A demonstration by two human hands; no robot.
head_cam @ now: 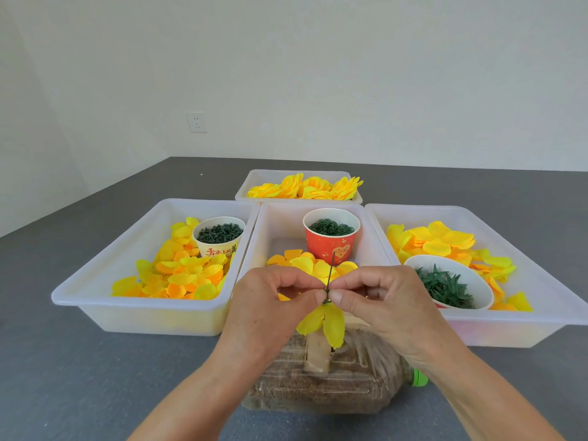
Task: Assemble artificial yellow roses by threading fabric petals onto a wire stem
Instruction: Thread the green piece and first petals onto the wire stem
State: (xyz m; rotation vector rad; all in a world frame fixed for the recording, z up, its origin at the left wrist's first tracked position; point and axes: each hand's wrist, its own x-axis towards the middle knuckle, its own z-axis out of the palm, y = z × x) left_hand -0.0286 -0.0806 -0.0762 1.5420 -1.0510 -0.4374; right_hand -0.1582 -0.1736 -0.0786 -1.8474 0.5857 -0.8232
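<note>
**Hands pinching wire stem above centre tray**

The left hand (270,297) and right hand (378,297) meet fingertip to fingertip, each with fingers curled and thumb and forefinger pinching the thin green wire stem (330,272). The stem stands nearly upright, its upper end free above the fingers. Yellow fabric petals (327,323) hang on the stem directly below the pinch point.

Beneath the hands lies a clear plastic bottle (318,386) on its side, filled with brown granular material, green cap to the right.

Four white trays sit on the grey table (63,361):
- Left tray (95,281): loose petals, cup of dark green parts.
- Centre tray (270,224): red cup (331,243) of green rings, petals.
- Right tray (541,249): petals, bowl of green leaf pieces.
- Far tray (254,179): finished yellow roses (305,187).
</note>
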